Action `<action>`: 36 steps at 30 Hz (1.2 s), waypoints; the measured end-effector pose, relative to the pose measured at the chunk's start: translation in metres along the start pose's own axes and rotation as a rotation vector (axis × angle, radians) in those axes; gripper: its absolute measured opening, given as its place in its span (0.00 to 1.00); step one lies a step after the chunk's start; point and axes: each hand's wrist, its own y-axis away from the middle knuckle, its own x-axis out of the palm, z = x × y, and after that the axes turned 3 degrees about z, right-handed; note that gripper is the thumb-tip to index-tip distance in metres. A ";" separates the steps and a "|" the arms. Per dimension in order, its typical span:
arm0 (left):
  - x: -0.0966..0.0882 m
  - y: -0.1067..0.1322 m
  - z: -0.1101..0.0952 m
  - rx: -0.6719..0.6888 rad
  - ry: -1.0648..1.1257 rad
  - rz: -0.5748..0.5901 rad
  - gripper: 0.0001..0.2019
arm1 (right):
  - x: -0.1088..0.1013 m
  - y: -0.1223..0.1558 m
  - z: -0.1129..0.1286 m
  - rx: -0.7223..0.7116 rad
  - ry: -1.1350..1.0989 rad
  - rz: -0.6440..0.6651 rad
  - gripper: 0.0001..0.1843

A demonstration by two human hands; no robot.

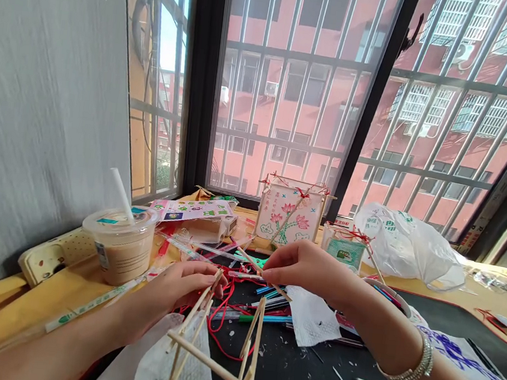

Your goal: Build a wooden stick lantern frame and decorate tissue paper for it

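Note:
My left hand (pixel 179 291) is closed around the upper end of a frame of thin wooden sticks (pixel 213 355) that stands over the black mat (pixel 306 377). My right hand (pixel 303 271), with a silver bracelet on the wrist, pinches a single thin wooden stick (pixel 263 272) just above the frame's top. Red string (pixel 216 322) loops below the hands. Both hands are close together, about a hand's width apart.
A lidded drink cup with a straw (pixel 121 242) stands at the left on the yellow table. Coloured pens (pixel 263 312), tissue paper (pixel 312 320), a painted paper lantern panel (pixel 289 215), a smaller lantern (pixel 344 248) and a white plastic bag (pixel 406 242) lie by the barred window.

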 end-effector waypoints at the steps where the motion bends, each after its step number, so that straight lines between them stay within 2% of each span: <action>1: 0.000 0.000 0.000 -0.006 0.004 0.002 0.14 | 0.001 -0.002 -0.001 0.000 0.011 0.000 0.08; 11: 0.002 0.007 -0.002 -0.034 -0.034 0.034 0.11 | 0.013 -0.007 -0.002 0.033 0.130 0.001 0.06; 19: 0.002 0.004 -0.001 -0.027 -0.034 0.050 0.11 | 0.018 -0.011 -0.011 0.011 0.075 -0.002 0.08; 26: 0.006 0.002 0.002 -0.038 -0.089 0.013 0.13 | 0.022 -0.011 -0.008 0.038 0.058 -0.029 0.06; 30: 0.007 0.001 -0.005 -0.056 -0.118 0.038 0.16 | 0.021 -0.013 -0.009 0.015 0.070 -0.032 0.06; 32: 0.001 0.010 -0.012 -0.044 -0.189 -0.022 0.23 | 0.019 -0.014 -0.011 -0.019 0.069 -0.049 0.07; 34: -0.007 0.031 -0.014 0.022 -0.357 -0.177 0.32 | 0.016 -0.013 -0.014 -0.065 0.052 -0.102 0.07; 36: -0.014 0.064 -0.005 0.098 -0.494 -0.467 0.30 | 0.015 -0.012 -0.018 -0.101 0.039 -0.179 0.06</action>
